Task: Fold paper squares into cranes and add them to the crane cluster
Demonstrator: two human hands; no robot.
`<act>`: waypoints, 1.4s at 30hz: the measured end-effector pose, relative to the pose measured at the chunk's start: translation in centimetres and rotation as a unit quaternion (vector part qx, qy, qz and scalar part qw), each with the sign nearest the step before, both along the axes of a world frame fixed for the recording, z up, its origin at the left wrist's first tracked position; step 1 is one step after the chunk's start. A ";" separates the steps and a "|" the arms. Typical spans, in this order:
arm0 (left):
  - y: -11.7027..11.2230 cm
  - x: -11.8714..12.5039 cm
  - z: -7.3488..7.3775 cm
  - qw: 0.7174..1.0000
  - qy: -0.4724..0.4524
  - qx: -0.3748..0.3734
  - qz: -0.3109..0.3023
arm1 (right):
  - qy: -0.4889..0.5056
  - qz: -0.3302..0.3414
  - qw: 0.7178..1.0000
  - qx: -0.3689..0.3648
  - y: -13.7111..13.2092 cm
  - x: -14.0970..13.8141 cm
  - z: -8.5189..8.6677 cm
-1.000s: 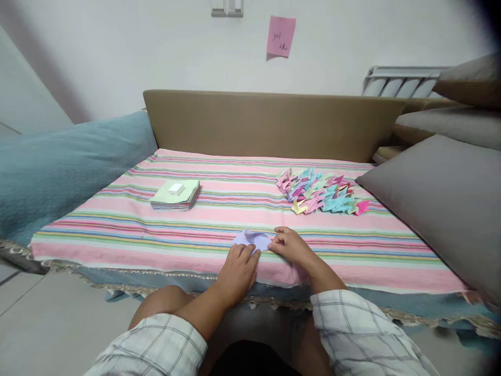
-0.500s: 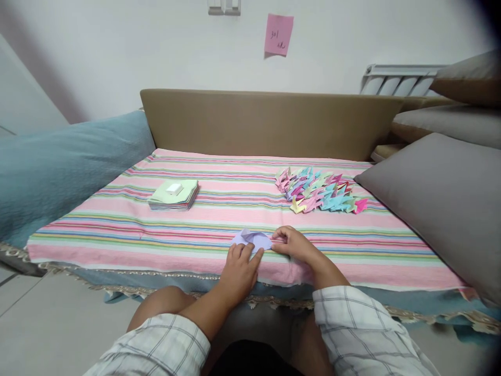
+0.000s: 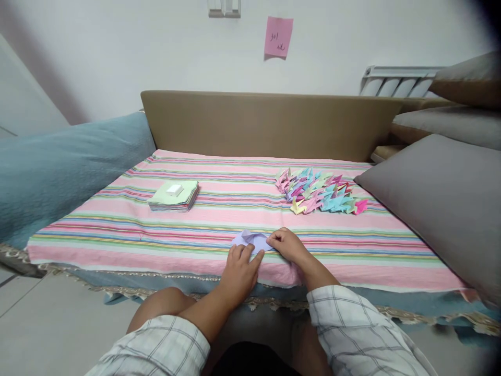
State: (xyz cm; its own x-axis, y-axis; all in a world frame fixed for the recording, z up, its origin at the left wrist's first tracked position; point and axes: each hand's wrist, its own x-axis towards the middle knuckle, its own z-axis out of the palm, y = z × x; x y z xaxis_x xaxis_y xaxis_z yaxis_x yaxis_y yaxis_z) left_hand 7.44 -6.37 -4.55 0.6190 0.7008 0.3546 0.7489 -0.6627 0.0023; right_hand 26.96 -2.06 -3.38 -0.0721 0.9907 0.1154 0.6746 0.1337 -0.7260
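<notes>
A partly folded sheet of lavender origami paper lies on the striped cloth in front of me, with one flap raised at its upper left. My left hand rests on the sheet's lower edge, fingers spread and pressing it down. At the paper's right corner, my right hand has thumb and forefinger pinched together on the edge. Beyond that hand stands a cluster of colourful folded paper cranes. To the left, a stack of coloured paper squares carries a small white block.
The pink striped cloth covers the sofa seat. A brown backrest runs along the far side. Grey cushions lean in on the right, and a blue-covered armrest bounds the left. A pink note hangs on the wall.
My right hand has moved slightly left onto the paper's right corner, its thumb and forefinger closing into a pinch. My left hand stays in place on the sheet.
</notes>
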 end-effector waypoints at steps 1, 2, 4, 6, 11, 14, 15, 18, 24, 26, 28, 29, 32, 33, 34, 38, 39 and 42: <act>0.0 0.0 -0.1 1.000 -0.002 0.004 -0.001 | 0.003 -0.002 1.000 0.000 0.0 0.0 0.0; 0.0 0.0 -0.1 1.000 -0.004 0.008 -0.001 | 0.005 -0.004 1.000 -0.001 0.0 0.0 0.0; 0.1 0.0 -0.3 1.000 -0.010 0.015 -0.003 | 0.009 -0.010 1.000 -0.004 0.0 0.0 -0.1; 0.1 0.0 -0.4 1.000 -0.016 0.018 -0.005 | 0.011 -0.015 1.000 -0.005 -0.1 -0.1 -0.1; 0.1 0.1 -0.6 1.000 -0.022 0.016 0.001 | 0.004 -0.021 1.000 0.000 -0.1 -0.2 -0.1; 0.0 0.4 -0.7 0.999 -0.023 0.005 0.022 | 0.001 -0.018 1.000 -0.002 -0.1 -0.2 -0.1; -0.1 0.6 -0.8 0.999 -0.026 0.001 0.032 | 0.001 -0.017 1.000 -0.002 -0.1 -0.2 -0.1; -0.3 1.0 -0.8 0.998 -0.032 -0.007 0.055 | -0.002 -0.017 1.000 -0.001 -0.1 -0.2 -0.1; -0.3 1.1 -0.8 0.998 -0.035 -0.012 0.056 | -0.004 -0.023 1.000 -0.005 -0.1 -0.3 0.0; -0.3 1.1 -0.7 0.998 -0.032 -0.015 0.054 | -0.001 -0.026 1.000 -0.008 -0.1 -0.3 0.0; -0.3 1.0 -0.7 0.998 -0.032 -0.016 0.055 | 0.002 -0.029 1.000 -0.010 -0.1 -0.3 0.0; -0.3 1.0 -0.7 0.998 -0.032 -0.017 0.055 | 0.003 -0.029 1.000 -0.010 -0.1 -0.3 0.0; -0.3 1.1 -0.8 0.998 -0.030 -0.018 0.054 | 0.004 -0.030 0.999 -0.012 -0.1 -0.3 -0.1; -0.3 1.1 -0.8 0.998 -0.029 -0.018 0.053 | 0.003 -0.030 0.999 -0.013 -0.1 -0.3 -0.1; -0.3 1.1 -0.8 0.998 -0.028 -0.018 0.053 | 0.002 -0.031 0.999 -0.013 -0.1 -0.3 -0.1; -0.2 1.1 -0.9 0.998 -0.030 -0.022 0.055 | -0.001 -0.033 0.999 -0.011 -0.1 -0.3 -0.2; -0.2 1.1 -0.9 0.998 -0.031 -0.024 0.056 | -0.001 -0.032 0.999 -0.010 -0.1 -0.4 -0.2; -0.3 1.1 -0.8 0.997 -0.030 -0.030 0.058 | -0.005 -0.030 1.000 -0.004 -0.1 -0.4 -0.2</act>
